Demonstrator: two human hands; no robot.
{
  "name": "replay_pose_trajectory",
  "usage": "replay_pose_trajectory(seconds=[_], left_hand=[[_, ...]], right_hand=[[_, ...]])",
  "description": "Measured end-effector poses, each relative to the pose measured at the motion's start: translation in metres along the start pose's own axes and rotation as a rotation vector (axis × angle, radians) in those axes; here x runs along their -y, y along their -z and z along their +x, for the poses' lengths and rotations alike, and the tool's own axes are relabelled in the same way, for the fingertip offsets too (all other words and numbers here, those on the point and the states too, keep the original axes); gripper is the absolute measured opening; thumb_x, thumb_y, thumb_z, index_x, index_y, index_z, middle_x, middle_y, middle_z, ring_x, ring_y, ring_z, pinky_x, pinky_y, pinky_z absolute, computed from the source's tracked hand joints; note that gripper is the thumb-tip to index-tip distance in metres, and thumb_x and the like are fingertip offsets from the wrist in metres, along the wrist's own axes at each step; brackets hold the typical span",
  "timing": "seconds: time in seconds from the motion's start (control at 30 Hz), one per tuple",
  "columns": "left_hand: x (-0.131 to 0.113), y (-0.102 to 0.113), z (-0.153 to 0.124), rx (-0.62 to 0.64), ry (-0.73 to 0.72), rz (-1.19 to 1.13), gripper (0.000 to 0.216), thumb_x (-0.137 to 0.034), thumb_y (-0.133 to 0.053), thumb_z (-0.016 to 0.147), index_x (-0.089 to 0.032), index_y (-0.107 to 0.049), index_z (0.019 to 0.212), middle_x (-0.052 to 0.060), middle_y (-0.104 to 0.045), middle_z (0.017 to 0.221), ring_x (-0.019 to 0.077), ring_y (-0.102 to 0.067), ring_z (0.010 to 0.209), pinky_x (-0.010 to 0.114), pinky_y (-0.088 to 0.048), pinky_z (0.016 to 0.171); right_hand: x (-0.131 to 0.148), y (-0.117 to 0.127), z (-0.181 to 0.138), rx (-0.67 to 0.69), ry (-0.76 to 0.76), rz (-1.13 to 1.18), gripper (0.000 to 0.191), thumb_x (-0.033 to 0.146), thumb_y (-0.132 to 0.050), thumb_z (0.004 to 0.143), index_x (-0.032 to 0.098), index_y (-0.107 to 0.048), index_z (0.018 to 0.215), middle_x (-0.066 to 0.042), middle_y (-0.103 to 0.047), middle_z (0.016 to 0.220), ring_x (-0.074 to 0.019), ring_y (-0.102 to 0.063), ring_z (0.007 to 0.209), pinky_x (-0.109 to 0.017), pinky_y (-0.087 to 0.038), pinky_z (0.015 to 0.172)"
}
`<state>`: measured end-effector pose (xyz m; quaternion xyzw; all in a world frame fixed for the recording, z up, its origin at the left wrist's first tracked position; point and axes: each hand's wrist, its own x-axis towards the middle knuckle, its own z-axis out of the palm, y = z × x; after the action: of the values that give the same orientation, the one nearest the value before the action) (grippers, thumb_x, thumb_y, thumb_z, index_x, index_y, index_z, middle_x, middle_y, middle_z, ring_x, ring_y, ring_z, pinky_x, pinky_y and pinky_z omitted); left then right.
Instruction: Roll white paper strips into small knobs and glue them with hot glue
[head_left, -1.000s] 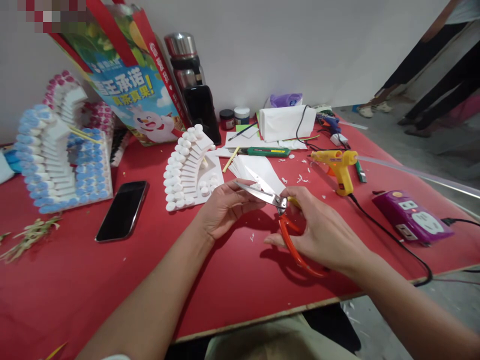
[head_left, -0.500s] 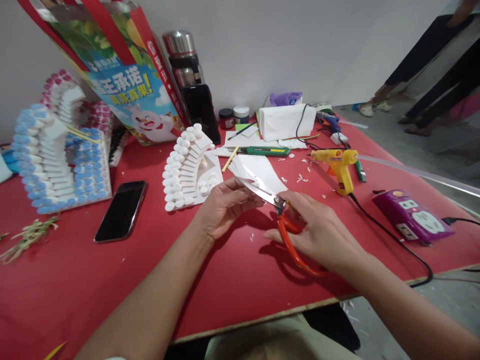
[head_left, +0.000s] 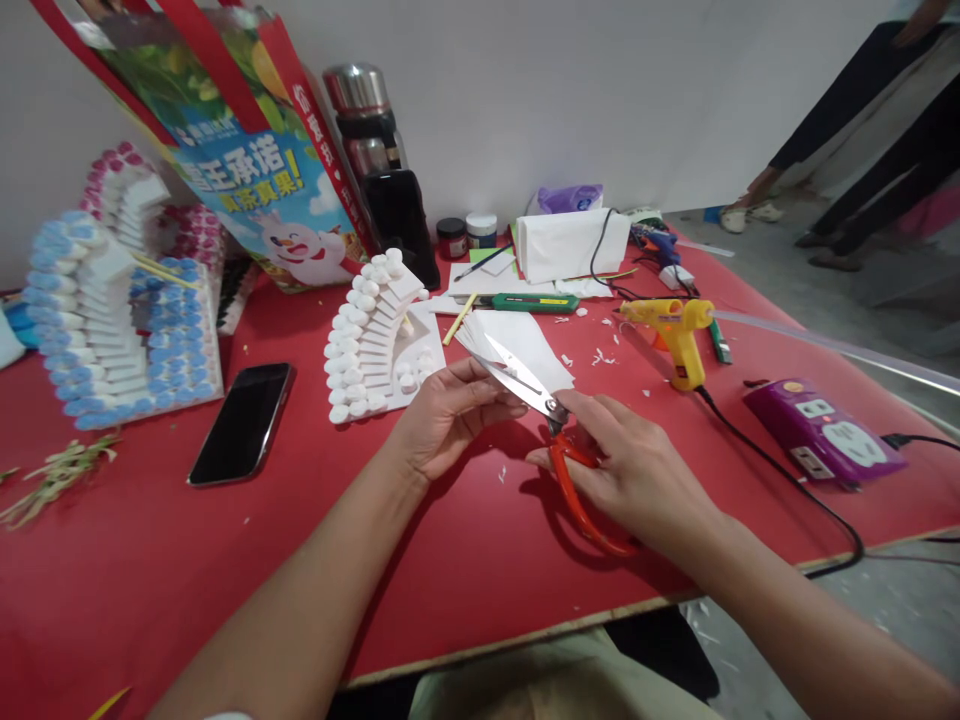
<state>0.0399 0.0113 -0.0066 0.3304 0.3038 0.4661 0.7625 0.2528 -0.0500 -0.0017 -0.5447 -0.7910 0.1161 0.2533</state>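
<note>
My right hand [head_left: 626,455] is wrapped round the red-handled scissors [head_left: 574,485], with the blades pointing up and left. Those blades pass just over the fingertips of my left hand [head_left: 454,415], which is closed in a pinch. It appears to hold a small piece of white paper [head_left: 474,343], mostly hidden by the blades and fingers. Beyond the blades, white sheets [head_left: 529,345] lie on the table. Left of them stands a curved white model [head_left: 375,345] with stepped strips and rows of round white pieces.
A yellow glue gun [head_left: 679,335] and a purple power socket [head_left: 832,435] with cables sit at right. A green utility knife [head_left: 529,302] lies behind the sheets. At left are a phone [head_left: 241,423], a blue-and-white model [head_left: 120,325] and a tall printed bag [head_left: 277,190].
My right hand and the scissors have shifted slightly left, and the handles sit a little closer to my palm. My left hand has hardly moved.
</note>
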Motion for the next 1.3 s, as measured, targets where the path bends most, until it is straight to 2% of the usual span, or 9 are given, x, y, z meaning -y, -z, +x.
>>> replay_pose_trajectory(seconds=[0.13, 0.3, 0.53, 0.77, 1.03, 1.3], left_hand=[[-0.001, -0.001, 0.000, 0.007, 0.000, 0.012, 0.011, -0.012, -0.084, 0.074, -0.012, -0.076, 0.082, 0.007, -0.077, 0.081, 0.0186, -0.075, 0.076, 0.033, -0.062, 0.082], [-0.001, -0.005, -0.002, 0.015, 0.034, 0.001, 0.018, -0.007, -0.084, 0.069, -0.013, -0.077, 0.085, 0.006, -0.077, 0.077, 0.0180, -0.074, 0.069, 0.033, -0.062, 0.075], [0.000, -0.005, -0.002, 0.035, 0.037, -0.019, 0.014, -0.009, -0.084, 0.071, -0.013, -0.077, 0.083, 0.006, -0.077, 0.076, 0.0189, -0.075, 0.071, 0.036, -0.062, 0.080], [0.000, -0.004, -0.002, 0.055, 0.028, -0.022, 0.015, -0.009, -0.085, 0.071, -0.012, -0.078, 0.084, 0.006, -0.077, 0.076, 0.0180, -0.075, 0.070, 0.033, -0.063, 0.077], [-0.001, -0.008, -0.003, 0.052, 0.043, -0.004, 0.012, -0.010, -0.085, 0.072, -0.011, -0.077, 0.081, 0.005, -0.075, 0.071, 0.0159, -0.073, 0.068, 0.029, -0.063, 0.073], [0.000, -0.008, -0.003, 0.059, 0.063, -0.012, 0.008, -0.009, -0.082, 0.074, -0.011, -0.077, 0.080, 0.005, -0.075, 0.075, 0.0143, -0.072, 0.067, 0.029, -0.065, 0.072]], right_hand=[[0.000, 0.005, 0.002, 0.032, -0.011, -0.038, 0.051, 0.057, -0.060, 0.094, 0.018, -0.059, 0.127, -0.012, -0.068, 0.097, -0.0253, -0.066, 0.077, -0.035, -0.049, 0.067], [0.005, 0.010, 0.008, 0.090, -0.021, -0.102, 0.061, 0.069, -0.064, 0.086, 0.018, -0.058, 0.118, -0.012, -0.064, 0.095, -0.0270, -0.062, 0.078, -0.036, -0.047, 0.068], [0.008, 0.003, 0.006, 0.034, -0.047, -0.060, 0.056, 0.070, -0.062, 0.087, 0.020, -0.058, 0.110, -0.012, -0.066, 0.094, -0.0267, -0.063, 0.075, -0.034, -0.044, 0.064], [0.009, 0.000, 0.003, -0.008, -0.034, -0.071, 0.057, 0.072, -0.058, 0.089, 0.019, -0.060, 0.109, -0.012, -0.066, 0.092, -0.0266, -0.064, 0.074, -0.034, -0.044, 0.063], [0.007, -0.005, -0.001, -0.040, -0.046, -0.067, 0.061, 0.071, -0.057, 0.090, 0.016, -0.061, 0.116, -0.013, -0.069, 0.093, -0.0305, -0.068, 0.081, -0.036, -0.047, 0.066], [0.008, -0.008, -0.006, -0.075, -0.068, -0.075, 0.067, 0.074, -0.053, 0.090, 0.015, -0.062, 0.120, -0.013, -0.069, 0.089, -0.0301, -0.069, 0.077, -0.036, -0.047, 0.063]])
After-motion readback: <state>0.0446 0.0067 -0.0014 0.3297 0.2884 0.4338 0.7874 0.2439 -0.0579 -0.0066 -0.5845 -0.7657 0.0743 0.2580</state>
